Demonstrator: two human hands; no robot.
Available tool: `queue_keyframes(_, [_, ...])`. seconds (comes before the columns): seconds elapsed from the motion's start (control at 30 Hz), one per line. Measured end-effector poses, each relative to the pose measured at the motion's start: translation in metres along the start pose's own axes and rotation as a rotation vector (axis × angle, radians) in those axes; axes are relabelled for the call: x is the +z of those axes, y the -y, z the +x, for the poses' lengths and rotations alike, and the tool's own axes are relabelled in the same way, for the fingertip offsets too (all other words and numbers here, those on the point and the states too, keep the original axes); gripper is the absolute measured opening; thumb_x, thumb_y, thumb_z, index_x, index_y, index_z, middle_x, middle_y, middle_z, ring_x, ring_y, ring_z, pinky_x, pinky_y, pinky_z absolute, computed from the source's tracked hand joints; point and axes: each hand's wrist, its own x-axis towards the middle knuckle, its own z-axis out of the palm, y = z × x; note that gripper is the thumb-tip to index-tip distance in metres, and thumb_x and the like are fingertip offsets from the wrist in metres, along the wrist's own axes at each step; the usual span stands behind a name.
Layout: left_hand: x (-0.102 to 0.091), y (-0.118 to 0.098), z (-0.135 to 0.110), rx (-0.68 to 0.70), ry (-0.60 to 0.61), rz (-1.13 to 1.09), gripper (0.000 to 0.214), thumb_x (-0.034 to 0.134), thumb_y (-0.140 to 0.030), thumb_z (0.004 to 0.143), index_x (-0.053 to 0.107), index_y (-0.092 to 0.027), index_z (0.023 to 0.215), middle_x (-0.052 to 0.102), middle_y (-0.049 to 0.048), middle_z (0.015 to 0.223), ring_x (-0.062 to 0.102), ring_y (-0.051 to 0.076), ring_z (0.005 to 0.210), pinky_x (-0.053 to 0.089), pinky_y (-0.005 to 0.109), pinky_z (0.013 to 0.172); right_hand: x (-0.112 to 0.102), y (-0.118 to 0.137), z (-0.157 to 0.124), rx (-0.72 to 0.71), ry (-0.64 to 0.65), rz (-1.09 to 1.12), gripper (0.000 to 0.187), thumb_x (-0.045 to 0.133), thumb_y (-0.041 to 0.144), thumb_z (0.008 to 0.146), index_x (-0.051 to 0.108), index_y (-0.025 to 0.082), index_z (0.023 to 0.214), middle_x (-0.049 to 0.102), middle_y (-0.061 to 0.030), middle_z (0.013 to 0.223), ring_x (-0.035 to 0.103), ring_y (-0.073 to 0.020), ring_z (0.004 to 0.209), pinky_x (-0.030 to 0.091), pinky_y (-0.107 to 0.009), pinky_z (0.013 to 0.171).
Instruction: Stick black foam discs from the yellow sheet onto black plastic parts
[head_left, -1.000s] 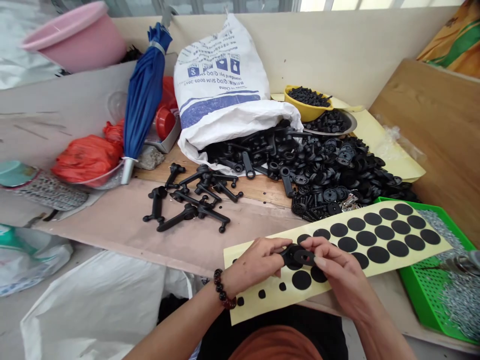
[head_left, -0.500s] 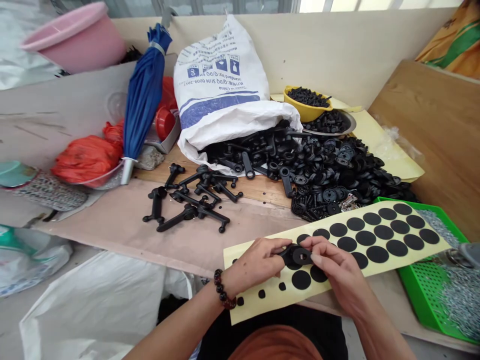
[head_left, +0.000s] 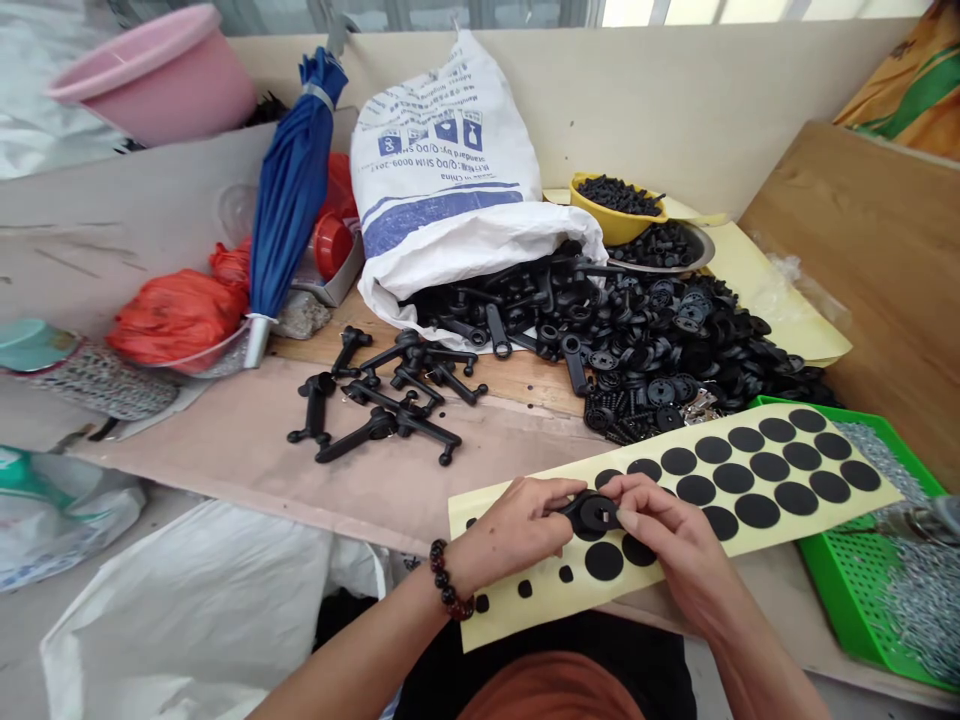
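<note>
Both my hands meet over the near end of a yellow backing sheet that carries several black round pads. My left hand, with a dark bead bracelet at the wrist, pinches a small black round plastic part from the left. My right hand closes on the same part from the right, thumb and forefinger on its rim. A square hole shows in the part's middle.
A heap of black plastic parts spills from a white sack beyond the sheet. Assembled black arm pieces lie at centre left. A green tray of metal bits sits right. Yellow bowl, blue umbrella, pink tub stand behind.
My fingers have turned the black part slightly between them; both hands stay in the same place over the sheet.
</note>
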Motion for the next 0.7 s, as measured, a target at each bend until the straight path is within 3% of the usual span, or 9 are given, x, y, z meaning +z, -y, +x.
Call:
queue_keyframes(0.37, [0.000,-0.003,-0.001,0.045,0.014,0.014,0.047,0.046,-0.015,0.073,0.062,-0.017,0.117,0.059,-0.0007,0.076,0.049,0.010,0.058,0.038,0.018,0.053,0.001,0.003,0.000,-0.019,-0.007,-0.020,0.019,0.066,0.034,0.073,0.060,0.019,0.062,0.060,-0.0058,0.096,0.053,-0.0233,0.092,0.042,-0.029,0.073])
queue_keyframes(0.53, [0.005,0.003,-0.001,0.035,-0.023,-0.028,0.037,0.049,-0.028,0.080,0.064,-0.013,0.111,0.059,0.0000,0.074,0.047,0.009,0.056,0.040,0.019,0.053,0.002,0.002,-0.001,-0.017,0.000,-0.055,0.020,0.066,0.035,0.073,0.060,0.019,0.062,0.060,-0.0065,0.095,0.054,-0.0224,0.089,0.043,-0.028,0.072])
queue_keyframes(0.7, [0.011,0.012,0.001,0.048,-0.077,-0.065,0.037,0.050,-0.029,0.081,0.061,-0.013,0.112,0.057,-0.0004,0.071,0.044,0.009,0.056,0.037,0.019,0.052,0.005,0.005,-0.001,-0.036,-0.012,-0.075,0.020,0.065,0.035,0.073,0.060,0.019,0.063,0.059,-0.0073,0.093,0.055,-0.0227,0.088,0.044,-0.028,0.070])
